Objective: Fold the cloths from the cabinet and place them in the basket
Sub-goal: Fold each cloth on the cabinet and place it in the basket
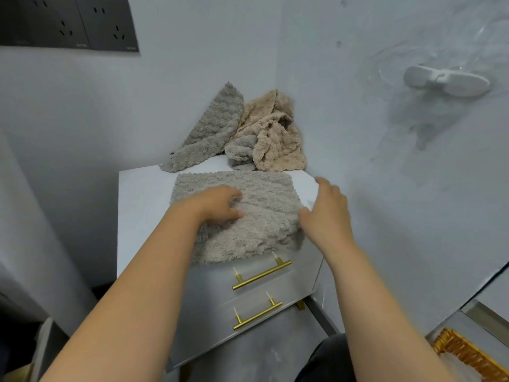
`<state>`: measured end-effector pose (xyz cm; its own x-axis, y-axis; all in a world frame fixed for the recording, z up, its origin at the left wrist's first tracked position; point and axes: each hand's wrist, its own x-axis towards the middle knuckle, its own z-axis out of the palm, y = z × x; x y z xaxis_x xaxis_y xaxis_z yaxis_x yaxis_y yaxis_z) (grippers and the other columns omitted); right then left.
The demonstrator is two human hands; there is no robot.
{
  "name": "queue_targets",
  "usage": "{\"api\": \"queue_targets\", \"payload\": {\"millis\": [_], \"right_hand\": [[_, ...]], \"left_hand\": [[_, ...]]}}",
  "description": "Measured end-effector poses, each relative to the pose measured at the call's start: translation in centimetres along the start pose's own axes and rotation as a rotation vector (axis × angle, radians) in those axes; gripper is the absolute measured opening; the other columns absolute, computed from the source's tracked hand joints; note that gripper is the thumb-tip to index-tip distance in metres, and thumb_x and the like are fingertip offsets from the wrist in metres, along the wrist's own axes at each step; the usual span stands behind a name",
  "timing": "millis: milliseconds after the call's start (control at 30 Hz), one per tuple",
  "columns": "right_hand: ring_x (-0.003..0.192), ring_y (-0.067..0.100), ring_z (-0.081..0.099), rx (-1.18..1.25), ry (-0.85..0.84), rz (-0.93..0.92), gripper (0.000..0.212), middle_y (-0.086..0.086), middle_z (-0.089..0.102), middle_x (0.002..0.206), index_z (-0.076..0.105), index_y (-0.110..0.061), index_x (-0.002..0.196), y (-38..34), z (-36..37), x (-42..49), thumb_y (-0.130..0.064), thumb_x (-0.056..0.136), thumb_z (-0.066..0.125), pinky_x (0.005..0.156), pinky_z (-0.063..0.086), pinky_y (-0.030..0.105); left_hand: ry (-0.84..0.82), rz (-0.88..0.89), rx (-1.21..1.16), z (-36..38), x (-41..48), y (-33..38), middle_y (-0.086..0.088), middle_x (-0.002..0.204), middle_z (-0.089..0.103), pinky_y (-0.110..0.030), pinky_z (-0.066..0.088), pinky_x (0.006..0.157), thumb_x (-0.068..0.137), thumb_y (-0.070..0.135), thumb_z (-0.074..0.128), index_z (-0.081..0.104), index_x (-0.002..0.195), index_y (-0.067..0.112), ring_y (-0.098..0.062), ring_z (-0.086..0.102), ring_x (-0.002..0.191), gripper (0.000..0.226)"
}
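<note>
cloth in work: a grey cloth point(248, 216) lay flat on the cabinet point(143, 194) top, over the right half, its near edge hanging a little past the front edge above the upper handle point(261, 274).
long axis: looked to run left-right, roughly along the front edge; the far edge sat straight, the near edge looked rumpled.
left hand point(217, 204): palm down on the cloth's left-centre, fingers curled and pressing into the pile; not pinching an edge that i could see.
right hand point(326, 213): at the cloth's right edge near the cabinet's right side, fingers spread and apart, thumb touching or just short of the cloth; grip on the edge could not be told.
key relation: the cloth lay between the hands, right edge nearest the right hand, left hand serving as anchor; judged a fold would carry the right edge leftward across the long axis.
remaining cloths: a grey cloth point(209, 130) and a beige cloth point(275, 139) were heaped unfolded in the far right corner, against the wall.
basket point(465, 354): wicker, low at the person's right, well apart from the cabinet; only part in view.
progress: judged early, with this cloth mid-fold.
</note>
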<state>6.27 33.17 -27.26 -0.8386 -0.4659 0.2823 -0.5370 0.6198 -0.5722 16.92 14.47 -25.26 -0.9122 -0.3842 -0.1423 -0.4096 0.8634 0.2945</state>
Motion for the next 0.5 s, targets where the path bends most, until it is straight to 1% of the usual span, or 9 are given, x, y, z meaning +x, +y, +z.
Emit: {"api": "queue_targets", "payload": {"millis": [33,67,100,167,233,300,367,400,500], "right_hand": [[0.124,0.028,0.041,0.052,-0.013,-0.095,0.054,0.009,0.046,0.134,0.035,-0.015,0.142,-0.6,0.3,-0.2,-0.013,0.089,0.050,0.099,0.036,0.037],[0.123,0.026,0.043,0.079,-0.084,-0.163,0.049,0.008,0.049,0.133,0.040,-0.016,0.139,-0.9,0.9,-0.2,-0.012,0.091,0.048,0.101,0.036,0.036],[0.124,0.025,0.046,0.047,-0.196,-0.202,0.043,0.007,0.052,0.133,0.046,-0.017,0.137,-0.9,1.6,-0.3,-0.014,0.094,0.047,0.103,0.038,0.036],[0.127,0.025,0.044,-0.115,-0.379,-0.262,0.037,0.003,0.053,0.134,0.051,-0.018,0.133,-0.6,2.9,-0.2,-0.023,0.097,0.044,0.107,0.034,0.043],[0.132,0.024,0.037,-0.189,-0.409,-0.242,0.039,0.002,0.047,0.139,0.047,-0.019,0.135,-0.2,3.4,0.1,-0.028,0.099,0.039,0.110,0.027,0.050],[0.138,0.022,0.028,-0.215,-0.368,-0.188,0.042,0.001,0.038,0.147,0.039,-0.020,0.141,0.1,3.6,0.4,-0.031,0.100,0.033,0.113,0.020,0.053],[0.142,0.022,0.018,-0.247,-0.345,-0.139,0.047,0.001,0.029,0.152,0.032,-0.019,0.145,0.4,3.7,0.5,-0.035,0.101,0.029,0.113,0.014,0.056],[0.142,0.023,0.018,-0.255,-0.329,-0.124,0.048,0.002,0.028,0.152,0.031,-0.018,0.145,0.3,3.8,0.5,-0.036,0.101,0.029,0.112,0.014,0.056],[0.131,0.031,0.035,-0.215,-0.213,-0.109,0.046,0.012,0.048,0.139,0.038,-0.015,0.140,-0.4,3.4,0.4,-0.036,0.100,0.031,0.107,0.030,0.049]], "left_hand": [[0.033,0.004,-0.002,-0.1,-0.1,0.2,-0.004,0.152,0.032,-0.036,0.028,0.110,0.094,0.034,0.057,0.033,0.147,0.018,-0.022,0.034,0.137,0.060],[0.055,0.005,0.000,-0.2,-0.2,0.2,-0.004,0.151,0.033,-0.036,0.028,0.110,0.092,0.034,0.059,0.036,0.145,0.020,-0.023,0.034,0.137,0.059],[0.069,0.004,0.011,-0.4,-0.3,0.3,-0.005,0.148,0.036,-0.036,0.030,0.108,0.091,0.034,0.061,0.039,0.143,0.022,-0.024,0.036,0.134,0.057],[0.103,0.004,0.057,-0.5,-0.6,0.4,-0.006,0.132,0.043,-0.034,0.035,0.099,0.088,0.032,0.065,0.049,0.136,0.024,-0.024,0.043,0.123,0.051],[0.118,0.034,0.100,-0.4,-1.1,0.7,-0.001,0.114,0.048,-0.028,0.038,0.087,0.087,0.032,0.066,0.056,0.127,0.023,-0.019,0.049,0.106,0.042],[0.068,0.073,0.135,-0.2,-1.8,1.3,0.001,0.112,0.058,-0.025,0.038,0.080,0.088,0.041,0.062,0.059,0.123,0.022,-0.013,0.050,0.095,0.040],[0.011,0.101,0.199,0.3,-2.5,2.0,-0.002,0.117,0.058,-0.028,0.040,0.081,0.086,0.058,0.054,0.054,0.128,0.021,-0.016,0.051,0.098,0.056],[-0.002,0.104,0.242,0.7,-2.9,2.2,-0.004,0.120,0.054,-0.030,0.042,0.083,0.082,0.066,0.051,0.050,0.133,0.021,-0.019,0.050,0.104,0.068],[0.008,0.089,0.390,2.4,-4.3,2.6,-0.007,0.134,0.040,-0.041,0.041,0.092,0.069,0.081,0.050,0.026,0.146,0.022,-0.026,0.040,0.122,0.100]]}}
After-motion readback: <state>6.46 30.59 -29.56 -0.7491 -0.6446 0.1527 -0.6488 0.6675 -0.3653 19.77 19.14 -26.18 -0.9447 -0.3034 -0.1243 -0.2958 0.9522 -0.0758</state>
